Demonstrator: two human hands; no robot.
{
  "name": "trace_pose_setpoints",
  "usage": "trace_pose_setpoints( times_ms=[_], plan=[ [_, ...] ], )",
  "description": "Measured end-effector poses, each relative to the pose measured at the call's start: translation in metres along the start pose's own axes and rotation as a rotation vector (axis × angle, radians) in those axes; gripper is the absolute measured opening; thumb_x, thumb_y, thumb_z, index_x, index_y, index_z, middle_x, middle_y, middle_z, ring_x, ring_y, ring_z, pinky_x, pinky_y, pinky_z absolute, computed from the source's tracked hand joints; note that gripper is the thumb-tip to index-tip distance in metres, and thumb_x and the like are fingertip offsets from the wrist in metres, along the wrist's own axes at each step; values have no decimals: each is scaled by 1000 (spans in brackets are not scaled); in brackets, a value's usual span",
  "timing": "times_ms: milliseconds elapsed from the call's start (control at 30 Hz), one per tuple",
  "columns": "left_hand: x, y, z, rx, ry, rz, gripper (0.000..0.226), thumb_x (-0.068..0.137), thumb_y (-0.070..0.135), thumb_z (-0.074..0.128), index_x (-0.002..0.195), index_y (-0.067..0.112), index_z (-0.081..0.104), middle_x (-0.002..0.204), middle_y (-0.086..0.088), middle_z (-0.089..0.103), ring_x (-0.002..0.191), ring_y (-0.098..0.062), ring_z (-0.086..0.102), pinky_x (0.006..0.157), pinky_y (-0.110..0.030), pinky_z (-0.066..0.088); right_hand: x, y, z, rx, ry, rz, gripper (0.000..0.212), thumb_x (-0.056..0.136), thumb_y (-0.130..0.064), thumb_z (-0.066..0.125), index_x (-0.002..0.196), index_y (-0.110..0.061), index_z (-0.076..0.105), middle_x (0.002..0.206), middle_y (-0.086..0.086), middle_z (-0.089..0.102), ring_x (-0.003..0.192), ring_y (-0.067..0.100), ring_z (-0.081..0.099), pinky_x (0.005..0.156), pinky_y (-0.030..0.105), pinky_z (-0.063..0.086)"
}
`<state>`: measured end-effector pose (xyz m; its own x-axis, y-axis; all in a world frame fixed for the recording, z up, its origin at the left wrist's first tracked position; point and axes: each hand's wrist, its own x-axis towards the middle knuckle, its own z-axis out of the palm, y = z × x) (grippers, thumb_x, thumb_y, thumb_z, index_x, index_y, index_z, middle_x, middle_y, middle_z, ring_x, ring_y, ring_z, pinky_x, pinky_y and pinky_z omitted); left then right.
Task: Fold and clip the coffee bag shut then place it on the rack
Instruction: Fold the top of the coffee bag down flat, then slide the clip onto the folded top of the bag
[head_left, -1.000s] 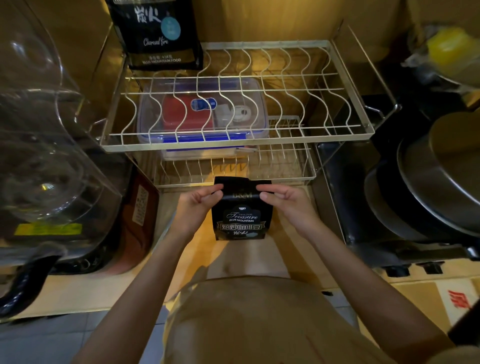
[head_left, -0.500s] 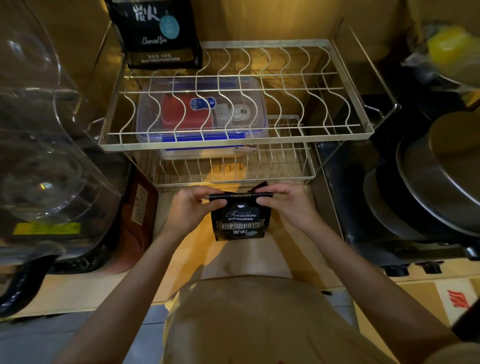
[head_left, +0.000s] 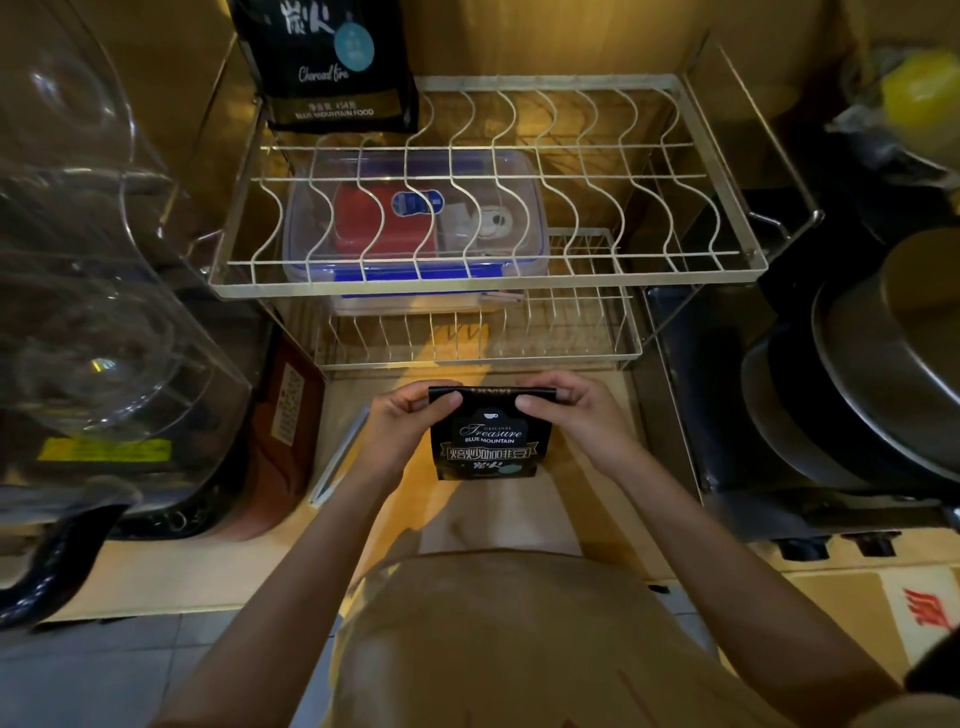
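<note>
I hold a small black coffee bag (head_left: 485, 447) upright in front of me, its white "Treasure Blue Mountain" label facing me. Its top is folded down into a flat band. My left hand (head_left: 410, 421) pinches the left end of that fold, and my right hand (head_left: 566, 415) pinches the right end. The two-tier wire rack (head_left: 483, 278) stands just beyond the bag. No clip is visible.
A larger black coffee bag (head_left: 324, 62) stands on the rack's upper tier at the back left. A clear lidded container (head_left: 415, 228) sits on the lower tier. A clear plastic appliance (head_left: 98, 291) is at left, stacked metal pans (head_left: 878, 374) at right.
The bag's top has been folded down toward me, so the bag now looks shorter. Both hands have closed in onto the folded edge.
</note>
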<state>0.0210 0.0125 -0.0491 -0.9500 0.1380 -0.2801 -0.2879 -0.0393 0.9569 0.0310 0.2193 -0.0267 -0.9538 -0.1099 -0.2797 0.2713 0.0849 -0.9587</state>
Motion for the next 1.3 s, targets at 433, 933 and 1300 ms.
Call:
trace_pose_setpoints(
  times_ms=[433, 933, 1300],
  plan=[
    [-4, -3, 6, -41, 4, -73, 16, 80, 10, 61, 93, 17, 68, 76, 10, 74, 78, -4, 66, 68, -13, 51, 5, 1, 0, -53, 60, 52, 9, 78, -7, 66, 86, -7, 71, 58, -15, 70, 61, -3, 66, 56, 9, 50],
    [-41, -92, -69, 1156, 282, -145, 53, 77, -7, 56, 127, 5, 48, 134, -22, 47, 118, -44, 44, 96, -52, 39, 7, -3, -2, -54, 16, 26, 12, 79, -3, 63, 78, -14, 68, 55, -18, 70, 59, -4, 65, 55, 7, 50],
    [-38, -90, -66, 1193, 284, -194, 36, 78, 10, 63, 113, 13, 58, 132, -24, 43, 116, -45, 43, 93, -51, 43, 6, -1, -1, -28, 21, 19, 12, 80, -4, 62, 77, -14, 68, 57, -17, 71, 59, -3, 66, 54, 8, 49]
  ],
)
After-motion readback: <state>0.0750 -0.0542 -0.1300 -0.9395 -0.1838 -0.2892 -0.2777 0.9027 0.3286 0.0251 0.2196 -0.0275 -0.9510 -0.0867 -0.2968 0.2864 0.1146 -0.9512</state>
